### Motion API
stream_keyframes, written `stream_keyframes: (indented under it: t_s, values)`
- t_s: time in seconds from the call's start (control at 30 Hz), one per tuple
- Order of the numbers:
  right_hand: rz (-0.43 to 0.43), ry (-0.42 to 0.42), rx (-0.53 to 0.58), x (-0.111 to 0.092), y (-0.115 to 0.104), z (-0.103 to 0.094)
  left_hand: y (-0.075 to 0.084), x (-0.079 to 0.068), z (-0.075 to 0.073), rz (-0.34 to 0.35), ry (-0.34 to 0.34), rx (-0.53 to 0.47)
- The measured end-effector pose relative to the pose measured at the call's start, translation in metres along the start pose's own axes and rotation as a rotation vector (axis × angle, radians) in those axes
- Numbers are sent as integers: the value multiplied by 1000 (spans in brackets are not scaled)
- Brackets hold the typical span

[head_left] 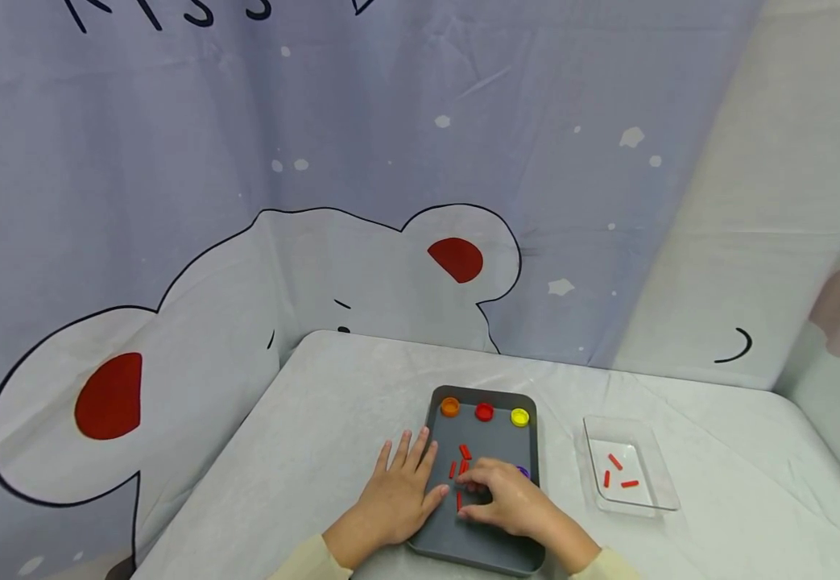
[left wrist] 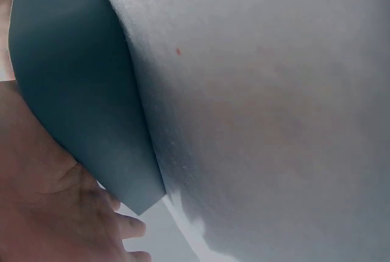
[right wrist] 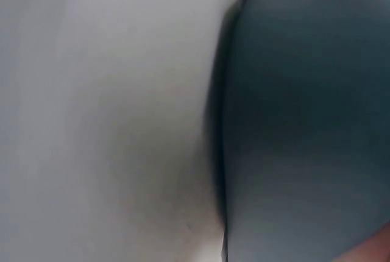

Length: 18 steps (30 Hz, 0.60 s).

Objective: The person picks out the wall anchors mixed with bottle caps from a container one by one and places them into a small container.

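A dark grey tray (head_left: 477, 544) lies on the table, with several red sticks (head_left: 465, 452) on its middle. My left hand (head_left: 398, 491) rests along the tray's left edge, fingers spread and thumb over the tray; part of this hand (left wrist: 55, 207) also shows in the left wrist view. My right hand (head_left: 510, 495) is over the tray, its thumb and fingers bent but apart, tips beside a lone red stick (head_left: 459, 501). A purple round piece (head_left: 524, 472) is partly hidden behind this hand. Along the tray's far end sit orange (head_left: 450, 407), red (head_left: 485, 412) and yellow (head_left: 519, 417) round pieces.
A clear plastic box (head_left: 664, 491) with three red sticks (head_left: 630, 484) in it stands right of the tray. White cloth covers the table (head_left: 340, 403). Behind it hangs a printed curtain (head_left: 362, 121). Dark smooth surfaces fill much of both wrist views.
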State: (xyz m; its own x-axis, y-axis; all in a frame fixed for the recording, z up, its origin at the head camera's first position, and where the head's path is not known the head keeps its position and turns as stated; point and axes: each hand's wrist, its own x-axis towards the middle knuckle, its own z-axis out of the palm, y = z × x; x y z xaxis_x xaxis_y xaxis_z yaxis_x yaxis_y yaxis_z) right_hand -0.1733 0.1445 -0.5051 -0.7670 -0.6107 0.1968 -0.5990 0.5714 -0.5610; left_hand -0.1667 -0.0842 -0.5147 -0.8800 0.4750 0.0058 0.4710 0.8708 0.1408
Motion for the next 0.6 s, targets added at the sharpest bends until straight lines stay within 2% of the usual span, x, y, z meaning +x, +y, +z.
stream_keyframes:
  t_s: [0.33, 0.6]
  values:
    - [33, -69, -102, 1, -1, 1, 0, 1, 1, -1, 7, -12]
    - [54, -58, -168, 3, -5, 4, -1, 2, 3, 2, 8, -9]
